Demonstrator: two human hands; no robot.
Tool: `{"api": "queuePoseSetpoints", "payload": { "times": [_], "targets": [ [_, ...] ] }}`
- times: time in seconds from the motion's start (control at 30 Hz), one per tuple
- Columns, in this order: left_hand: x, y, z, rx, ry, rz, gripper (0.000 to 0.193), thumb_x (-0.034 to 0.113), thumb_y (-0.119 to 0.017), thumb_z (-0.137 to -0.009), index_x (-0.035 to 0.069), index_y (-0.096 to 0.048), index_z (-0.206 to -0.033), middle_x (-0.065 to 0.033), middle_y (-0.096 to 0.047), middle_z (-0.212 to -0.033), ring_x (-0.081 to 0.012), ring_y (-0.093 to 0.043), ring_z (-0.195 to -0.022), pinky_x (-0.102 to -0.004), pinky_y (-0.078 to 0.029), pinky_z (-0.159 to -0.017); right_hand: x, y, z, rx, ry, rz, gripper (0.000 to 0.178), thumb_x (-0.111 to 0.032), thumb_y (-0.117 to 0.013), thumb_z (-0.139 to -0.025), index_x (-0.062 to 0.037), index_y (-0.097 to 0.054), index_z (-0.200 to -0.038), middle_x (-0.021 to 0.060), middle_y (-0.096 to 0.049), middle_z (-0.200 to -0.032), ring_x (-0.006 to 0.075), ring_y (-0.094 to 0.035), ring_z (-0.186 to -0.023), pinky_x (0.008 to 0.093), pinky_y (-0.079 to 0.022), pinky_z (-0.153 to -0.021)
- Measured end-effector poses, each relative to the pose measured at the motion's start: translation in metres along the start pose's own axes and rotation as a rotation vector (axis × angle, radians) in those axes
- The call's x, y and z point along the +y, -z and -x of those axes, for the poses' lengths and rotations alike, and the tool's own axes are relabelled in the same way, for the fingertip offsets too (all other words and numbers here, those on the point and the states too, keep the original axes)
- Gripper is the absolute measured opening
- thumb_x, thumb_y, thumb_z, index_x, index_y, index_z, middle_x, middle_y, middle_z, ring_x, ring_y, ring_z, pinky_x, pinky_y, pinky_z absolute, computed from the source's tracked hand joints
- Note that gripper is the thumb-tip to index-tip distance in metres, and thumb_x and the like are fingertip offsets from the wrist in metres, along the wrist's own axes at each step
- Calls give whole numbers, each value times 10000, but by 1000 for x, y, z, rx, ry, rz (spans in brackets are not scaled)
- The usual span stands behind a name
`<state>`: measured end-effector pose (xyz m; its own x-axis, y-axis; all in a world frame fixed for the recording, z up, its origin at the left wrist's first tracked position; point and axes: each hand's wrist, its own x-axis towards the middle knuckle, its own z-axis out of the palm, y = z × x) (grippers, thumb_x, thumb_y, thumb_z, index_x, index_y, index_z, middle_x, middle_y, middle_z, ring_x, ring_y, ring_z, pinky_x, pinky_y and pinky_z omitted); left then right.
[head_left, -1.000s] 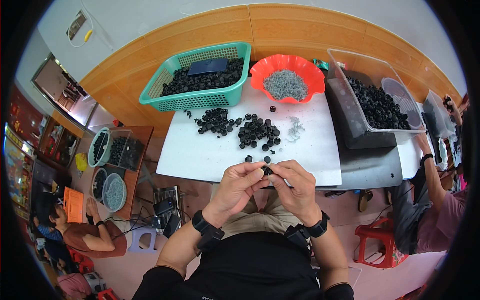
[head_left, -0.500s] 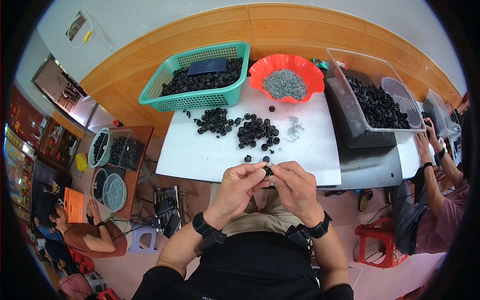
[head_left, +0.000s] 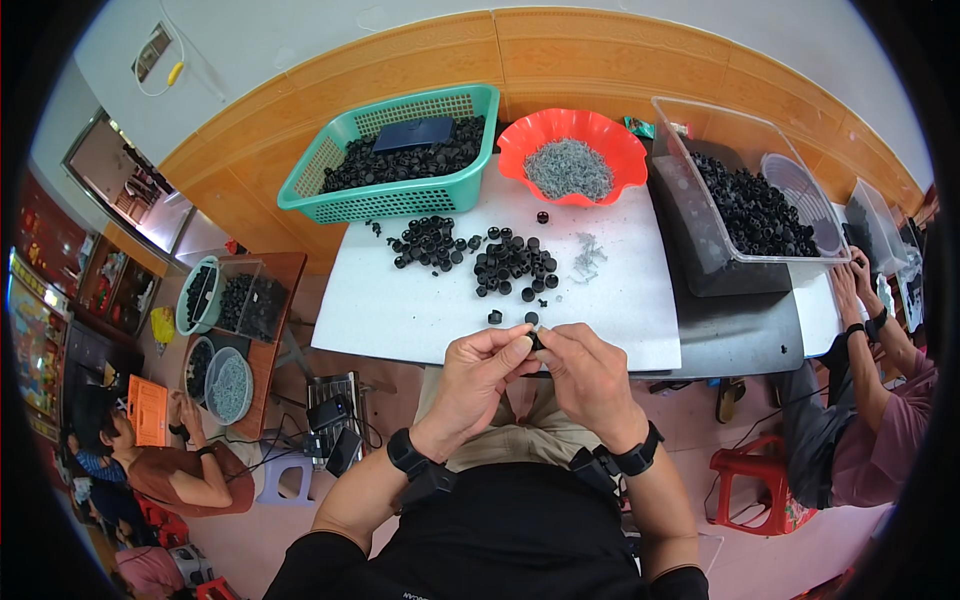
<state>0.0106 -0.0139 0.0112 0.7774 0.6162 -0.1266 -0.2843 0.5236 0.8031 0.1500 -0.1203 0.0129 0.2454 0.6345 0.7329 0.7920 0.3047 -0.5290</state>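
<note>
Just above the near edge of the white table top (head_left: 420,330), my two hands meet, fingertips pinched together. Between thumb and forefinger, my left hand (head_left: 480,375) grips a small black plastic part (head_left: 537,342), mostly covered by fingers. My right hand (head_left: 592,378) is closed on the same part from the other side. Right beyond the fingertips lies a round black cap (head_left: 531,318), with another black cap (head_left: 495,317) to its left. Farther out are a pile of black caps (head_left: 512,265), a second pile of small black parts (head_left: 425,243) and a few loose grey bits (head_left: 588,257).
At the back stand a green basket (head_left: 400,203) of black parts, a red scalloped bowl (head_left: 630,160) of small grey pieces and a clear bin (head_left: 725,115) of black parts. Co-workers sit left (head_left: 190,470) and right (head_left: 880,440). A red stool (head_left: 750,480) stands at the right.
My right fingers have shifted slightly left and turned a little around the black part. My left hand stays nearly still. The co-worker at the left has moved their hands.
</note>
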Motion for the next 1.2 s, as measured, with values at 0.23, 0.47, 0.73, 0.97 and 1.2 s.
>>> {"api": "queuePoseSetpoints", "payload": {
  "times": [0.23,0.47,0.73,0.97,1.2],
  "targets": [
    [3,4,0,-44,-25,-118,224,61,-668,-975,-27,-690,-1180,-123,-723,-1084,-159,-712,-918,-270,-613,-822,0,5,-6,-22,-53,-134,273,73,-715,-822,19,-652,-1082,148,-670,-944,303,-701,-739,362,-575,-609],
    [3,1,-1,-48,8,-82,242,63,-662,-982,-40,-678,-1201,-114,-719,-1062,-138,-698,-875,-252,-604,-811,-2,5,-4,-35,-81,-93,258,73,-714,-821,2,-651,-1061,135,-671,-931,304,-695,-731,360,-572,-612],
    [3,0,0,-78,-13,-72,229,54,-661,-980,-39,-684,-1189,-117,-718,-1070,-144,-697,-905,-273,-612,-830,2,2,-1,49,-30,-166,287,94,-723,-802,3,-660,-1066,134,-685,-927,277,-701,-735,334,-577,-612],
    [2,-4,2,-103,-89,-157,211,42,-664,-974,-27,-702,-1170,-119,-719,-1080,-146,-694,-909,-274,-612,-832,0,7,-1,56,-26,-170,306,122,-719,-790,14,-672,-1072,139,-694,-915,264,-711,-738,326,-584,-627],
    [0,-5,4,-100,-94,-191,215,48,-662,-978,-34,-702,-1172,-111,-720,-1071,-139,-691,-903,-262,-601,-824,-2,9,0,38,-101,-229,261,119,-726,-789,20,-665,-1022,146,-699,-903,262,-719,-748,321,-582,-633]
  ]
}}
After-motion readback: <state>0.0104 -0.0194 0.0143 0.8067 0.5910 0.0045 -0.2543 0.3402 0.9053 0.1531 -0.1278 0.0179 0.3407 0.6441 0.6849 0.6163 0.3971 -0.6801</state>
